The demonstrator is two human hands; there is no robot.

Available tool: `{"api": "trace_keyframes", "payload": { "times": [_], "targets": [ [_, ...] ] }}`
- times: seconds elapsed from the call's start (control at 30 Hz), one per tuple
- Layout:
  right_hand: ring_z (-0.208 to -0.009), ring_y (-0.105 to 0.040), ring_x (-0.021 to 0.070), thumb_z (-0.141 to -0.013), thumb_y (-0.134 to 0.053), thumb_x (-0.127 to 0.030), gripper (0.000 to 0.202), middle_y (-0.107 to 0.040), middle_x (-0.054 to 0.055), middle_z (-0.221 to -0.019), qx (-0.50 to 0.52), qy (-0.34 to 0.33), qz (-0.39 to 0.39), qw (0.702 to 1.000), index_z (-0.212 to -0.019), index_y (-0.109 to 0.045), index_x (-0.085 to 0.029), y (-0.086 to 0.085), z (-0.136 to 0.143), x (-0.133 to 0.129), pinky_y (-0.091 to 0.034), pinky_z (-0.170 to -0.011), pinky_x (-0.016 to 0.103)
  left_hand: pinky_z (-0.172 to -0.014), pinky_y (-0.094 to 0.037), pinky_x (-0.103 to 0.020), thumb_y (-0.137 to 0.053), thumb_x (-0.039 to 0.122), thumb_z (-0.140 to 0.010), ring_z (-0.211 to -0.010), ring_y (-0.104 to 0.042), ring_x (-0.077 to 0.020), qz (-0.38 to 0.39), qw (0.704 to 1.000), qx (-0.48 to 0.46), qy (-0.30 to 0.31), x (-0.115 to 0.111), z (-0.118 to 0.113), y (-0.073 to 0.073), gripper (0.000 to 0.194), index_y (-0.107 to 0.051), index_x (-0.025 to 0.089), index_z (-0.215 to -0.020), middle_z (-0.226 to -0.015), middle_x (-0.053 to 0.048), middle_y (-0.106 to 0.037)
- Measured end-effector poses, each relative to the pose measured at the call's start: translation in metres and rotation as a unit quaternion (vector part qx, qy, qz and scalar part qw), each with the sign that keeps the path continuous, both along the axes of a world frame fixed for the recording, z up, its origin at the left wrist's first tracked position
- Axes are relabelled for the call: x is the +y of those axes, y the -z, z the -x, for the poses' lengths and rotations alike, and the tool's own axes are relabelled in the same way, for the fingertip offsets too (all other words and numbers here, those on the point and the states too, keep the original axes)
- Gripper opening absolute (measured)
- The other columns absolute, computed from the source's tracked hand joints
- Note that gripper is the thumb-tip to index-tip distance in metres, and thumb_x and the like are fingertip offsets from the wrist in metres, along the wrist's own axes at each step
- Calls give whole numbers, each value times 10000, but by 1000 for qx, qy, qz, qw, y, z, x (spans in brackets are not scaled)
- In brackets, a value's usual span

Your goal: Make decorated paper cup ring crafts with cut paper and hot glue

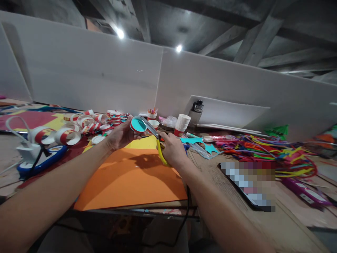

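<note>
My left hand [123, 134] grips a short cup piece [138, 125] with a red rim and a turquoise round face. Wrapped round the yellow handles of the scissors [162, 153] is my right hand [172, 149]. The scissor blades point up and left, against the right edge of the cup piece. Below both hands lie an orange sheet [131, 179] and, partly under it, a yellow sheet [143, 143]. Turquoise paper scraps [193, 140] lie just right of my right hand.
Cut cup rings and spirals [70, 135] lie at the left, near a blue-edged power strip [43, 161]. Stacked paper cups [182, 123] and a bottle [196, 113] stand behind. Colourful pipe cleaners [265, 151] and a phone [246, 186] are at the right.
</note>
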State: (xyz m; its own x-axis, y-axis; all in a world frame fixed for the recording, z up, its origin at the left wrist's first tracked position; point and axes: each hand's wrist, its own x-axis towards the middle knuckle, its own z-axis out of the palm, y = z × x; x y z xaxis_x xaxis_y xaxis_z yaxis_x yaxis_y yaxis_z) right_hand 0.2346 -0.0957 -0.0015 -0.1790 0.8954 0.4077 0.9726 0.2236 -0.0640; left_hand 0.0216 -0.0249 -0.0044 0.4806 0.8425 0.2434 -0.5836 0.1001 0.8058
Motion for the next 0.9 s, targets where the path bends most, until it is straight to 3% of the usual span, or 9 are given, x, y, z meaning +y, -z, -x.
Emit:
{"api": "trace_keyframes", "payload": {
  "times": [0.2,0.53,0.9],
  "targets": [
    [-892,-633,246,-895,-466,-254,431,-649,96,-1075,-4,-2,2,1000,-1320,-536,-266,-1,1,0,-445,-762,330,-534,-537,-246,-469,503,-931,-716,-699,-191,-7,1000,-1,-6,1,2,-2,441,-673,137,-1069,-891,-117,-730],
    [-867,-641,243,-895,-487,-281,361,-678,86,-1015,3,-5,-4,1000,-1243,-580,-255,1,-1,1,-430,-727,313,-498,-500,-221,-452,481,-947,-633,-692,-165,6,999,-10,-39,4,5,-2,419,-668,122,-953,-760,-87,-722],
    [-883,-634,237,-879,-529,-337,437,-639,79,-1075,8,-13,-14,1000,-1312,-546,-280,2,-2,3,-441,-744,317,-459,-496,-219,-518,506,-907,-565,-661,-159,6,999,28,-17,2,4,-1,415,-649,112,-889,-661,-61,-676]
  ]
}}
